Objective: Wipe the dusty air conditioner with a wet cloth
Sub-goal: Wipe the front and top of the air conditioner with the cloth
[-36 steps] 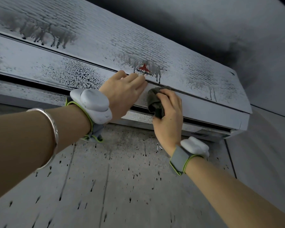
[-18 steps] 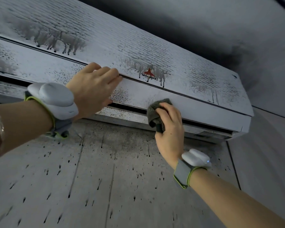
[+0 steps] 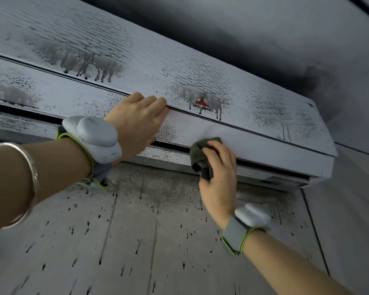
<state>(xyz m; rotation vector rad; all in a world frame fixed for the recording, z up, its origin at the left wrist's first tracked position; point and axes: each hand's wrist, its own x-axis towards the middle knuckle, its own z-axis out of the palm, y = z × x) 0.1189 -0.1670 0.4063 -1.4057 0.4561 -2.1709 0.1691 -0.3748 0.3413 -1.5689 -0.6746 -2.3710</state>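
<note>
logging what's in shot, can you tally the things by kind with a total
air conditioner: 1
cloth, bunched in the grip of the right hand: 1
white wrist devices, left and right: 2
silver bangle on the left forearm: 1
hands, counting the left hand laid flat on the unit: 2
total: 7

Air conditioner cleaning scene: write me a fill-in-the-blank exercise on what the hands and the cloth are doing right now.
1. The cloth is bunched in the ____ hand.
2. The left hand lies flat and ____ on the air conditioner, holding nothing.
3. The logo above the cloth is ____ in colour.
4. The wall below the unit is speckled with dark ____.

Missing words: right; open; red; drips
</note>
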